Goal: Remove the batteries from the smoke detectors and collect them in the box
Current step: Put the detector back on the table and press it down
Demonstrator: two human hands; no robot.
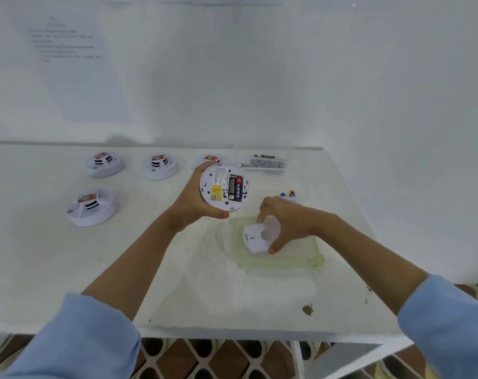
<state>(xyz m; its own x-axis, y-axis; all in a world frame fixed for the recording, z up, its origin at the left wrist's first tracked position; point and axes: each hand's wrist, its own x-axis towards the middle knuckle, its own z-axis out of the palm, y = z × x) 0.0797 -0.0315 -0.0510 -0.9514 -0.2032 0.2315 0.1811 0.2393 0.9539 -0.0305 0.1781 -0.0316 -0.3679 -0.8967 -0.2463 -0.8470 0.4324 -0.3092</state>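
Observation:
My left hand (194, 198) grips a round white smoke detector (223, 187) above the table, its back turned toward me. Two batteries (235, 187) sit in its open compartment beside a yellow part. My right hand (284, 222) pinches the detector's white back cover (255, 237) over a clear lid with a green rim (318, 259) lying on the table. A clear plastic box (265, 161) with dark batteries in it stands at the back. Two loose batteries (288, 195) lie just beyond my right hand.
Three more smoke detectors (104, 164) (160, 166) (91, 207) sit on the left part of the white table; a fourth (209, 159) peeks out behind the held one. A wall rises right behind the table. The table's front edge (232, 328) is near me.

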